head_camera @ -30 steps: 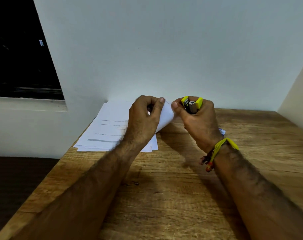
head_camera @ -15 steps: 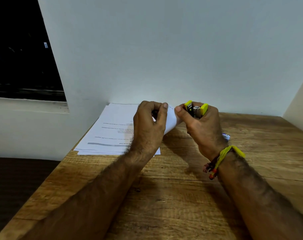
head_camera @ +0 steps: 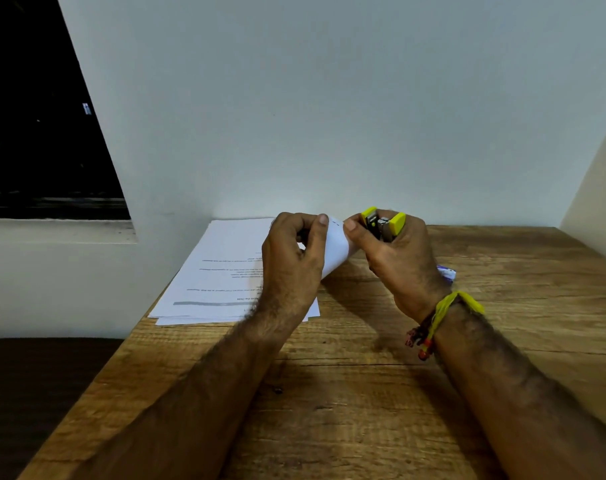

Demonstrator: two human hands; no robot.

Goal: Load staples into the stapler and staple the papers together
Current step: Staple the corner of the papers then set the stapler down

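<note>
The right hand [head_camera: 398, 261] holds the stapler [head_camera: 383, 225] — a small yellow one with a grey metal middle — with its grip closed around the body, so that only the top end shows above the fingers. The left hand [head_camera: 294, 261] has its grip pinched on the near corner of the papers [head_camera: 225, 268], lifting that corner off the wooden surface [head_camera: 363, 410] and curling it up toward the stapler. The right thumb [head_camera: 353, 232] also presses on the raised corner, so both hands meet on the paper just beside the stapler's end. The rest of the sheets lie flat at the back left of the surface, against the wall [head_camera: 329, 116], slightly fanned at their near edge.

As a judgement, the loading part looks finished: the stapler appears closed up and is brought to the paper, not held open for staples. Whether the corner already sits between the stapler's jaws cannot be told, since the fingers hide that spot, and no staple is visible in the sheets. What seems left is to seat the corner squarely — all sheets together — and press. A small bluish-white item [head_camera: 447, 273] peeks out behind the right wrist; it cannot be identified.
</note>
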